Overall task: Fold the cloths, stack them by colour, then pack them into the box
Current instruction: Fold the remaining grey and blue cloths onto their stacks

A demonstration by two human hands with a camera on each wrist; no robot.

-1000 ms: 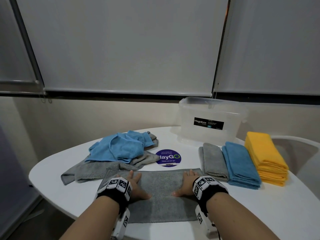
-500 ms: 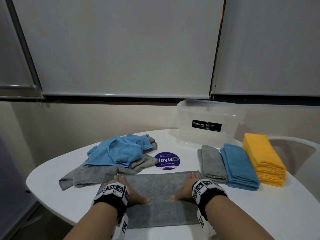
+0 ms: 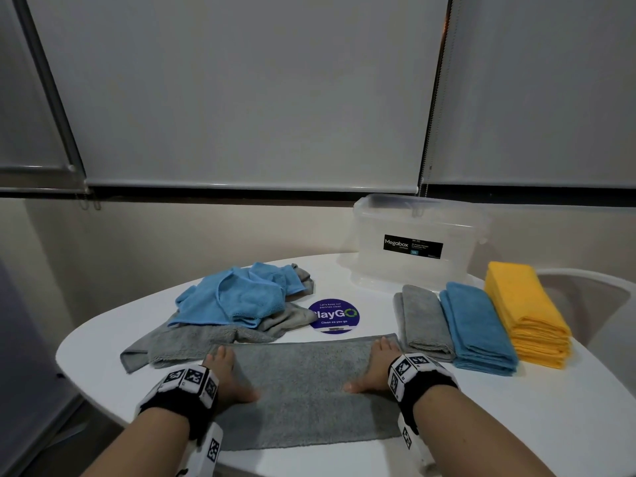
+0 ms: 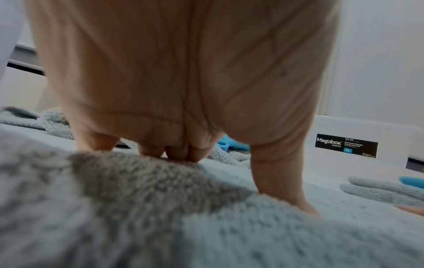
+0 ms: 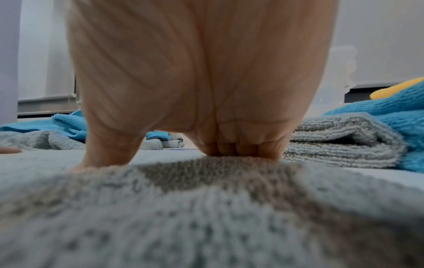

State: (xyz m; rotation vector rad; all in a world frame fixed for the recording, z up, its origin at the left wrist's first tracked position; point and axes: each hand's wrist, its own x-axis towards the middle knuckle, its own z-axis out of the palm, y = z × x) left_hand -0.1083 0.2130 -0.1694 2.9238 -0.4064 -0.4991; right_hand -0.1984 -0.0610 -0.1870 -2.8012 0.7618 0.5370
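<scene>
A grey cloth, folded into a long strip, lies flat at the table's near edge. My left hand presses flat on its left part and my right hand presses flat on its right part, thumbs pointing inward. The wrist views show each palm low over the grey pile, fingers straight. Behind the strip lies a loose heap of blue cloths over grey ones. To the right stand folded stacks: grey, blue and yellow. The clear plastic box stands at the back.
A round purple sticker sits mid-table behind the strip. The white table curves off to the left and near edges. Wall and window blinds rise close behind the box. A white chair back shows at the far right.
Both hands have slid slightly toward me and apart along the grey strip, smoothing it. The cloth stays flat in place.
</scene>
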